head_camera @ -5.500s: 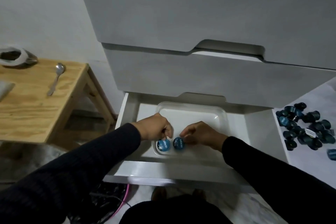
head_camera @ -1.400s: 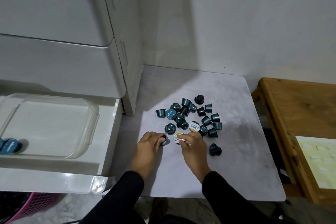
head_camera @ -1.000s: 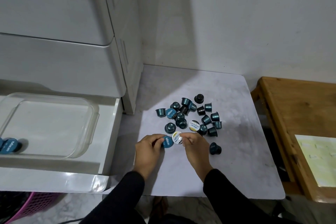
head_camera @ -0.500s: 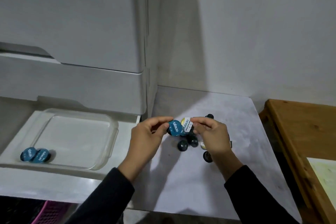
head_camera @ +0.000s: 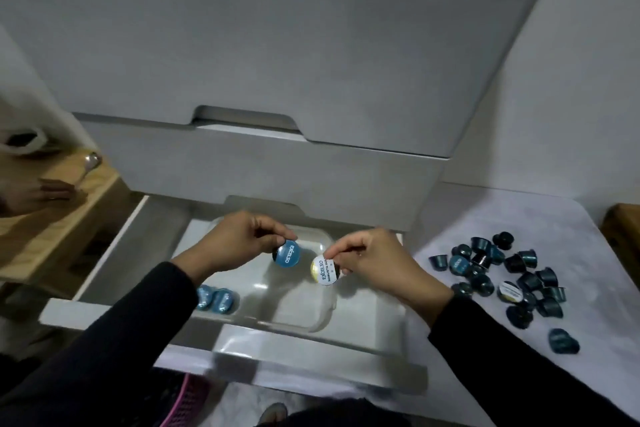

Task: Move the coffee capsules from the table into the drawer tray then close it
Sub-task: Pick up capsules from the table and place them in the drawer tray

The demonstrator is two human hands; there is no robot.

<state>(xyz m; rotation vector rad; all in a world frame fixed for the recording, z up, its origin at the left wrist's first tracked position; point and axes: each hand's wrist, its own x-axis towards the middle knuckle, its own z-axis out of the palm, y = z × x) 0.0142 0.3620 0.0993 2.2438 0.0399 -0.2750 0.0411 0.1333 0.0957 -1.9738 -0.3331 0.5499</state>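
My left hand [head_camera: 239,241] pinches a blue-lidded capsule [head_camera: 287,254] above the clear plastic tray [head_camera: 304,317] in the open bottom drawer [head_camera: 311,369]. My right hand [head_camera: 374,262] holds a white-and-gold-lidded capsule [head_camera: 325,270] beside it, also over the tray. Two blue capsules [head_camera: 216,300] lie in the tray's near left corner, partly behind my left sleeve. A pile of several dark teal capsules [head_camera: 502,274] sits on the white table [head_camera: 606,322] at the right.
Closed grey drawers [head_camera: 277,62] rise above the open one. A wooden side table [head_camera: 45,218] with a spoon [head_camera: 90,163] and another person's hand [head_camera: 41,192] stands at the left. A pink basket [head_camera: 187,402] is below the drawer front.
Both hands picked one capsule each from the pile on the table, lifted them and carried them left. They now hover over the drawer tray.
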